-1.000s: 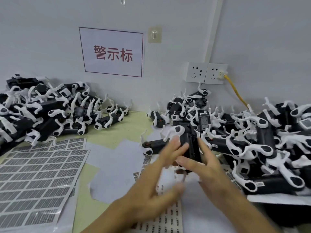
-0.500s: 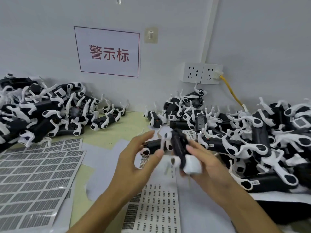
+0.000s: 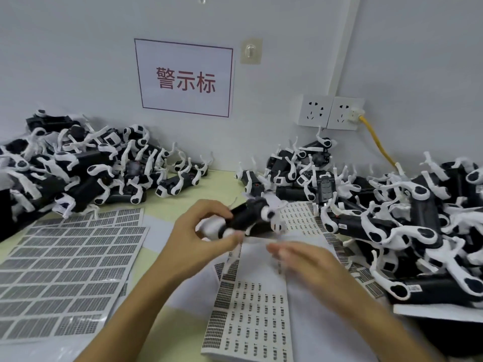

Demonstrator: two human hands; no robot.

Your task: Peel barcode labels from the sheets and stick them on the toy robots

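At a yellow-green table set against a white wall, a person holds one black-and-white toy robot in the air above the label sheets, the left hand curled round its near end with thumb and fingers closed on it. The right hand hangs just below and beside the toy, blurred by motion; its fingers appear loosely extended and it seems to hold nothing, though a peeled label stuck to a fingertip could not be made out at this sharpness. A sheet of small barcode labels lies directly under the hands, with a strip along its left side looking partly lifted, and a larger sheet of grey labels lies to the left. Toy robots are heaped on both sides: a left pile against the wall and a bigger right pile, where a few bodies show small white stickers. Judged from that, some robots are labelled already and many sheets' worth of labels remain. Which pile is finished cannot be told for certain, whether the held toy carries its label is hidden, and the right pile runs out of frame.
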